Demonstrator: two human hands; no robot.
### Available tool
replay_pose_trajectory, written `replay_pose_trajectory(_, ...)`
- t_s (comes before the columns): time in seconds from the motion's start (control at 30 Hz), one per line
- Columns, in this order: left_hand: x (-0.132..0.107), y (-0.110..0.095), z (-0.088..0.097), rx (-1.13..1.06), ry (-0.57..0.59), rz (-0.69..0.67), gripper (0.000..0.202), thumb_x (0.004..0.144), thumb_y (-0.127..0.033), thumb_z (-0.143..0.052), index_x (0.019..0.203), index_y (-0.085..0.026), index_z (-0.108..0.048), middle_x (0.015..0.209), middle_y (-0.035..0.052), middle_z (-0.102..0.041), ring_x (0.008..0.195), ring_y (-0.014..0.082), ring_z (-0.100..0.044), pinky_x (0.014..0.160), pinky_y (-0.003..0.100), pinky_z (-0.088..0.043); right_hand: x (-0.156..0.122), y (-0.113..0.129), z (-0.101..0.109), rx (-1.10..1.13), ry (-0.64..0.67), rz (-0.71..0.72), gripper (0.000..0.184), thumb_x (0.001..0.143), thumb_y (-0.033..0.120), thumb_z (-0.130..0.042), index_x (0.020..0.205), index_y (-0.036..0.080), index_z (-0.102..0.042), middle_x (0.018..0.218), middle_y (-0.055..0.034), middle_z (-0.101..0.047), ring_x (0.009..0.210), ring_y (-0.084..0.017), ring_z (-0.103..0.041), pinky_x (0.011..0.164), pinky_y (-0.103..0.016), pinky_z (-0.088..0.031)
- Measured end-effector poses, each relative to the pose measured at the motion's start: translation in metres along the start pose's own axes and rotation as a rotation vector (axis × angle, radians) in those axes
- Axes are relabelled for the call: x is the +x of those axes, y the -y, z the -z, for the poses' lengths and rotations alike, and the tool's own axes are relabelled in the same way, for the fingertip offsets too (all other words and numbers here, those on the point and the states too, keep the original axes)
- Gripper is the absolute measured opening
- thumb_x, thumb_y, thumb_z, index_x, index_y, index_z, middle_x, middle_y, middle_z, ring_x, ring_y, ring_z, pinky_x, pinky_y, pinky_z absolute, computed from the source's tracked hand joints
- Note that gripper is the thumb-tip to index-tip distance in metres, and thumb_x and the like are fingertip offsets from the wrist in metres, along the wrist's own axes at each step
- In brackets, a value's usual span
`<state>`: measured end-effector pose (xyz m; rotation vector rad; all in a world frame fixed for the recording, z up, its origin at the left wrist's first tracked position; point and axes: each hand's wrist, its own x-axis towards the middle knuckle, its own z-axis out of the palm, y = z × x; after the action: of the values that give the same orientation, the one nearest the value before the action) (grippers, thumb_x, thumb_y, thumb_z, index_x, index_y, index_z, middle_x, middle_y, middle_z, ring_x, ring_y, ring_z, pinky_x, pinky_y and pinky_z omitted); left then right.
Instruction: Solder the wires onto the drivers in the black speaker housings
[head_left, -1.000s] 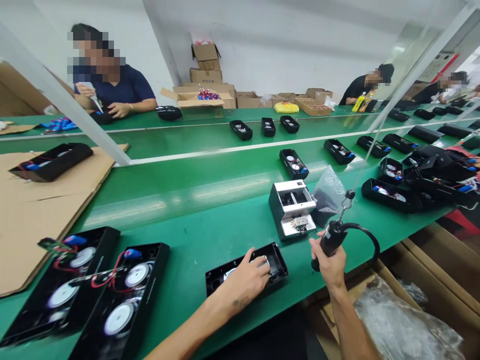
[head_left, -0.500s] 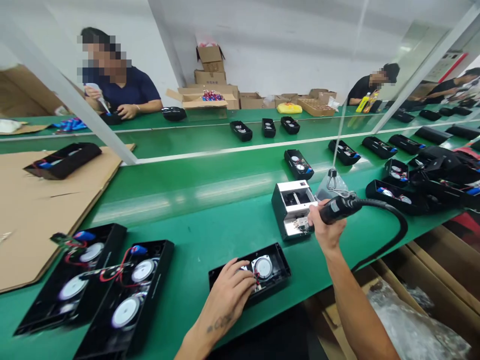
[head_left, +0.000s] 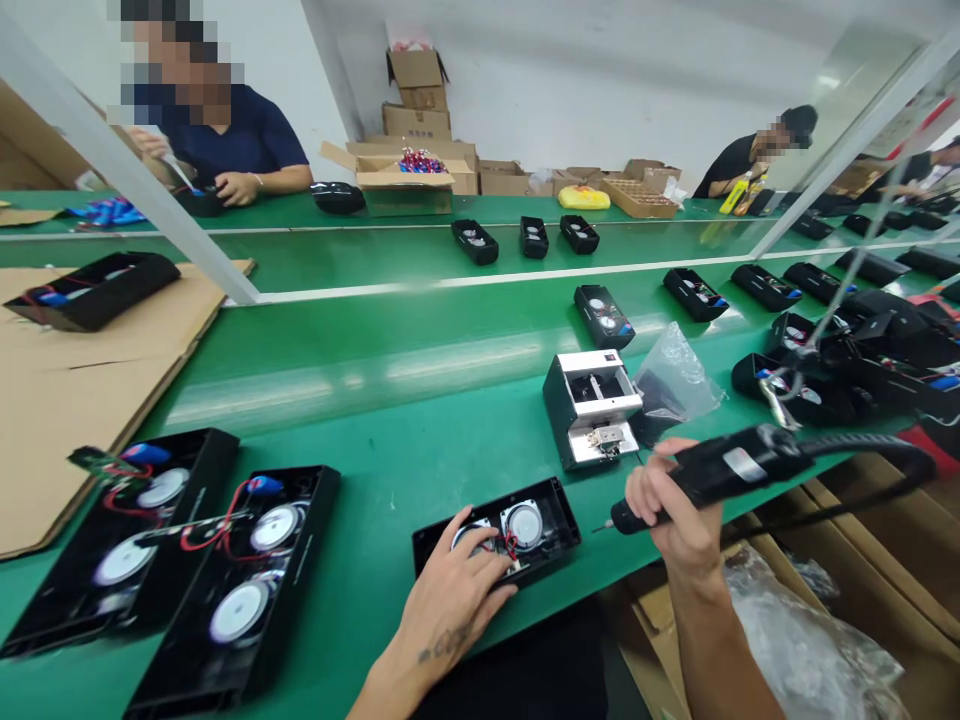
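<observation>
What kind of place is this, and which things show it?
Probably a factory assembly line for electronics. A long green conveyor belt carries many open black speaker housings; the left hand steadies one housing while the right hand grips a corded electric screwdriver; a co-worker sits opposite.

Green belt (head_left: 420, 420) with a white stripe (head_left: 480, 278) — black housing (head_left: 551, 505), silver speakers (head_left: 523, 523), red wires (head_left: 510, 545) — black driver (head_left: 720, 470), brown cardboard (head_left: 67, 390).
</observation>
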<state>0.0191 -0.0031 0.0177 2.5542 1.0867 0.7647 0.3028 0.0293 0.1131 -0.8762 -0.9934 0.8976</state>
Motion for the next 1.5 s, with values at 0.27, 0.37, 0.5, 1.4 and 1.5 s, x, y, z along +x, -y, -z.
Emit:
replay_pose_trajectory(0.27,-0.001,0.001,-0.003,0.009,0.025,-0.005,0.007,0.102,-0.031,-0.072,0.106,-0.025,-0.072,0.087,-0.0038,-0.082,0.113,0.0205,-0.075,0.138,0.052,-0.025,-0.052,-0.012,-0.031,0.103,0.128,0.045,0.018,0.104,0.025,-0.063,0.118,0.035,-0.057,0.061,0.0105,-0.046,0.043,-0.011,-0.043,0.046,-0.025,-0.039)
replay_pose_trajectory(0.37,0.0,0.001,-0.002,0.01,0.027,-0.013,0.008,0.1,-0.029,-0.073,0.107,-0.025,-0.072,0.09,-0.0036,-0.083,0.11,0.0199,-0.076,0.138,0.051,-0.026,-0.059,-0.022,-0.033,0.103,0.157,0.035,0.021,0.105,0.023,-0.06,0.121,0.036,-0.055,0.064,0.0098,-0.048,0.046,-0.011,-0.045,0.048,-0.025,-0.042)
replay_pose_trajectory(0.5,0.002,0.0,0.0,-0.001,0.029,-0.011,0.008,0.099,-0.028,-0.074,0.106,-0.026,-0.072,0.089,-0.0039,-0.082,0.107,0.02,-0.076,0.139,0.052,-0.025,-0.061,-0.028,-0.035,0.099,0.172,0.031,0.021,0.105,0.024,-0.061,0.121,0.037,-0.055,0.064,0.0103,-0.046,0.045,-0.011,-0.044,0.048,-0.025,-0.042)
replay_pose_trajectory(1.4,0.015,-0.024,0.016,-0.18,-0.176,-0.05,0.008,0.104,-0.025,-0.07,0.1,-0.025,-0.077,0.086,-0.0035,-0.079,0.113,0.0193,-0.074,0.127,0.05,-0.044,-0.063,0.016,-0.052,0.253,0.168,0.06,0.015,0.107,0.025,-0.056,0.119,0.034,-0.057,0.058,0.0125,-0.041,0.039,-0.009,-0.033,0.047,-0.026,-0.037)
replay_pose_trajectory(1.5,0.017,-0.028,0.018,-0.171,-0.203,-0.044,0.009,0.104,-0.024,-0.07,0.098,-0.025,-0.076,0.084,-0.0043,-0.078,0.109,0.0177,-0.075,0.126,0.047,-0.045,-0.065,0.015,-0.051,0.235,0.185,0.056,0.016,0.108,0.026,-0.055,0.121,0.035,-0.056,0.059,0.0118,-0.043,0.041,-0.01,-0.036,0.049,-0.026,-0.039)
